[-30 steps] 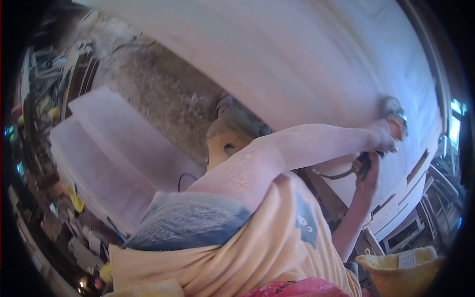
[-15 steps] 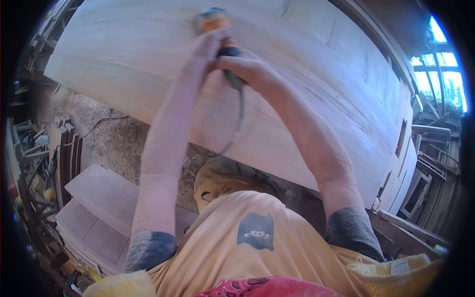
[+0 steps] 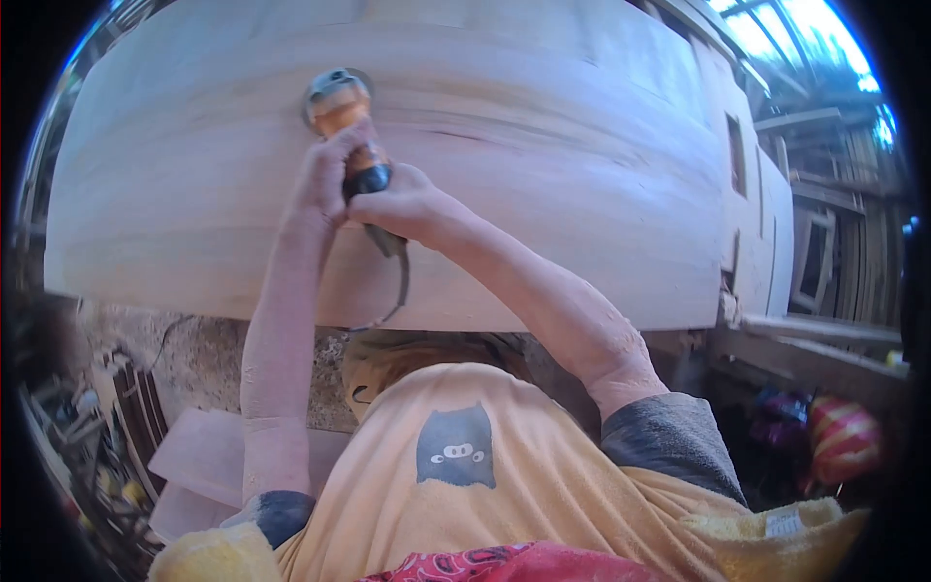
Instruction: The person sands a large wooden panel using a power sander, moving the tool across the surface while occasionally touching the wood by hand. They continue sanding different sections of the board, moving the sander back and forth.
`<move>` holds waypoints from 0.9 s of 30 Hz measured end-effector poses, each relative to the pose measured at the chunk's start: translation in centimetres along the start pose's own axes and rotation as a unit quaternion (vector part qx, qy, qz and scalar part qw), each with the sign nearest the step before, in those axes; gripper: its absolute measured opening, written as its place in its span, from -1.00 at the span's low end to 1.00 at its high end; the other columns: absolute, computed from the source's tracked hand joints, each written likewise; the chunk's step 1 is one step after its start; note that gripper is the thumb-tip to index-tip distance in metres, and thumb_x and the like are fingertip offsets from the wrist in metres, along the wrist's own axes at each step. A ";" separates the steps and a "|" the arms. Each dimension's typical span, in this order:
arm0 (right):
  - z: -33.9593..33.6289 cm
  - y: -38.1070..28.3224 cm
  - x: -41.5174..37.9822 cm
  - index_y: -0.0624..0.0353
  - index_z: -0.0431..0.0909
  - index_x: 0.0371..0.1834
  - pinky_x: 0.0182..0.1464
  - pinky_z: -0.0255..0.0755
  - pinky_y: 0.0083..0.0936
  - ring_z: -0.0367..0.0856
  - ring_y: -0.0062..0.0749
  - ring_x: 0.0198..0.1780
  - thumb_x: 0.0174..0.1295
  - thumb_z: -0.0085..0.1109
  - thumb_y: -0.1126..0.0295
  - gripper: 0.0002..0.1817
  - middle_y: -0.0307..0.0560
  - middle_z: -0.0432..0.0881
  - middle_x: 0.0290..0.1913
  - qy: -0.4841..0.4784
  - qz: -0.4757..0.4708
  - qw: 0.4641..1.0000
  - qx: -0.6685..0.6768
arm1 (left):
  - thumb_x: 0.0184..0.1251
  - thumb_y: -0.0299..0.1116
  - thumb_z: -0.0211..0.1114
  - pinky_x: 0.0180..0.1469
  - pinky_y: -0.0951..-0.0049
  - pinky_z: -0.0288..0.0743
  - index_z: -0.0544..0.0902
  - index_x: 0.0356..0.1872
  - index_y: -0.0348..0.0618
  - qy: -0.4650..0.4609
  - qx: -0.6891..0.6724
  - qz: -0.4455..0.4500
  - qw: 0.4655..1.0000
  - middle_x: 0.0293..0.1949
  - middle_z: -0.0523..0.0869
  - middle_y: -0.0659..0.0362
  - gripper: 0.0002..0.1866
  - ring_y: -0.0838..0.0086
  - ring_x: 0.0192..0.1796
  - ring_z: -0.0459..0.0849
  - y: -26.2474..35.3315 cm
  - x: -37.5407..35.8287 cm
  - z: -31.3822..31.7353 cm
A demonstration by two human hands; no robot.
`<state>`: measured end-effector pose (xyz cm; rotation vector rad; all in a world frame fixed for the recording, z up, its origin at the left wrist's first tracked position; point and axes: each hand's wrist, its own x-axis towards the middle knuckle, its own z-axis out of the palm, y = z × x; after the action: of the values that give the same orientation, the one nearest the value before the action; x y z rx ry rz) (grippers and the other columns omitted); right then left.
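Observation:
An orange angle grinder [image 3: 341, 109] with a disc at its head rests against a large, pale wooden panel [image 3: 543, 223]. My left hand [image 3: 325, 177] is wrapped around the grinder's body, just behind its head. Close behind it, my right hand [image 3: 400, 202] grips the dark rear end of the tool, its fingers partly hidden. A cord [image 3: 401, 281] runs from the grinder's back end down over the panel's near edge.
The panel's near edge lies just in front of my body. Stacked boards [image 3: 208, 446] sit at lower left, beside upright wood pieces [image 3: 136, 407]. At right are a wooden beam [image 3: 815, 330], frames leaning farther back, and a red-and-yellow striped object [image 3: 842, 438].
My view has turned, so the panel's near edge now runs nearly level. Both hands and the grinder appear lower and farther left, still held together.

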<state>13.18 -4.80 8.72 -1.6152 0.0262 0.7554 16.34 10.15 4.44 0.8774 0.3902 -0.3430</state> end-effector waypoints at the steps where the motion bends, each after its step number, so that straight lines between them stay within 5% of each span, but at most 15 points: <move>1: -2.9 1.5 -2.8 0.23 0.65 -0.18 -0.21 0.53 -0.47 0.62 -0.49 -0.27 0.01 0.43 0.29 -0.66 -0.17 0.67 -0.29 0.027 -0.001 1.000 0.014 | 0.42 -0.22 0.47 -0.21 0.38 0.70 0.61 -0.07 -0.13 -0.024 0.021 -0.004 1.000 -0.32 0.68 0.21 -0.72 0.47 -0.31 0.73 -2.8 -0.1 3.6; 9: -25.9 10.7 -22.2 0.21 0.64 -0.17 -0.35 0.57 -0.46 0.65 -0.47 -0.40 0.11 0.40 0.28 -0.70 -0.17 0.65 -0.34 0.236 0.064 0.962 0.124 | 0.40 -0.27 0.45 -0.34 0.44 0.54 0.60 -0.11 -0.07 -0.253 0.112 -0.099 0.956 -0.34 0.60 0.31 -0.78 0.58 -0.41 0.59 -23.3 1.2 30.7; 13: -34.1 13.6 -29.0 0.22 0.61 -0.08 -0.36 0.58 -0.46 0.65 -0.45 -0.40 0.15 0.40 0.22 -0.63 -0.16 0.63 -0.34 0.321 0.069 0.934 0.143 | 0.35 -0.26 0.48 -0.35 0.46 0.47 0.61 -0.17 -0.08 -0.280 0.158 -0.163 0.933 -0.36 0.58 0.32 -0.77 0.61 -0.38 0.54 -30.7 1.4 41.2; 20: -44.6 18.1 -35.0 0.17 0.60 0.00 -0.29 0.58 -0.44 0.65 -0.44 -0.33 0.10 0.44 0.15 -0.53 -0.19 0.64 -0.24 0.421 0.117 0.891 0.127 | 0.31 -0.34 0.50 -0.27 0.33 0.55 0.69 -0.19 -0.22 -0.296 0.197 -0.211 0.911 -0.31 0.67 0.18 -0.79 0.48 -0.33 0.61 -39.0 2.5 52.5; 27: -45.0 19.4 -37.5 0.10 0.60 0.12 -0.18 0.56 -0.48 0.65 -0.53 -0.18 0.26 0.34 0.19 -0.59 -0.29 0.65 -0.16 0.430 0.075 0.878 0.196 | 0.14 -0.34 0.60 -0.23 0.22 0.65 0.70 -0.16 -0.44 -0.313 0.244 -0.222 0.891 -0.25 0.75 0.00 -0.62 0.32 -0.26 0.74 -41.5 1.8 54.8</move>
<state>-4.21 -64.00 9.37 -1.4414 0.8994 0.0715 9.84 -58.21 7.36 1.1010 -0.1198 -1.1530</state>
